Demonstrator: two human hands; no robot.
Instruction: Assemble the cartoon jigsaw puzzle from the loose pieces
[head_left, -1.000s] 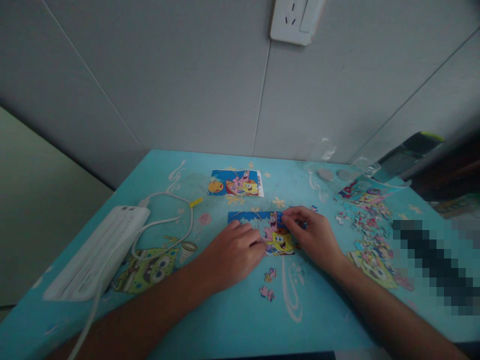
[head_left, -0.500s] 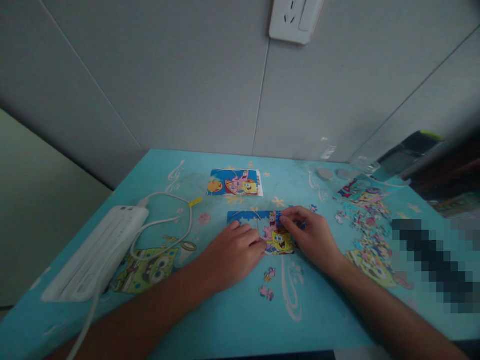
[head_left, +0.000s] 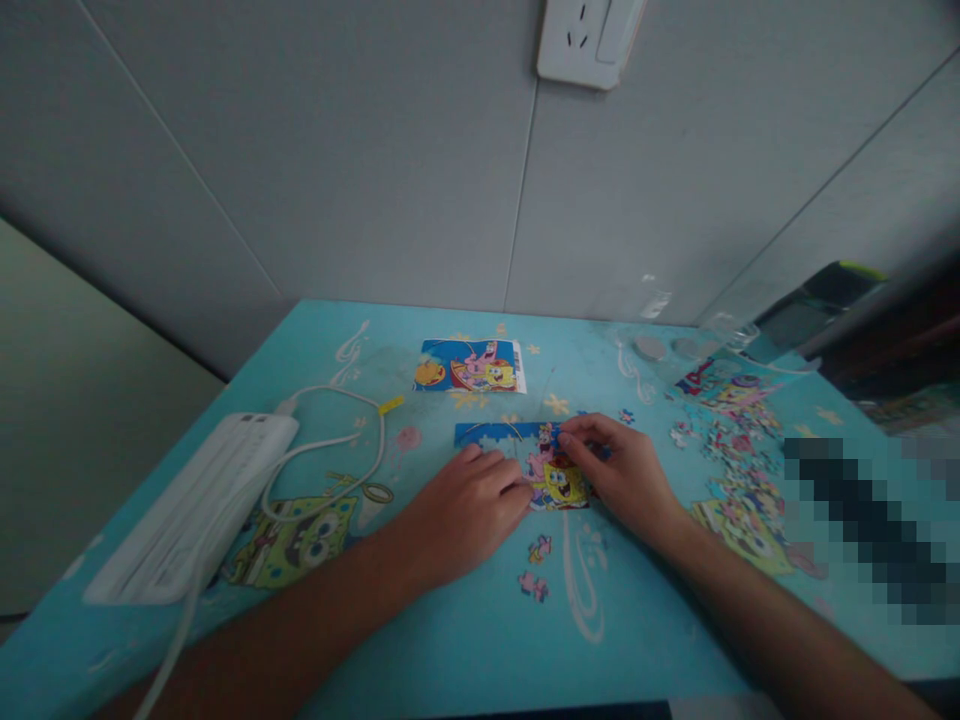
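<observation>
A partly joined jigsaw puzzle with a yellow cartoon figure lies flat at the middle of the table. My left hand rests at its lower left, fingers curled and closed; what is under the fingertips is hidden. At the upper right of the puzzle, my right hand has its thumb and forefinger pinched together at the edge, on something too small to make out. Loose pieces lie just below the puzzle. Behind it is a printed picture card with similar figures.
A white power strip with a looping white cable is on the left. Many loose puzzle pieces are heaped at right, beside clear plastic containers. A grey wall stands behind the table.
</observation>
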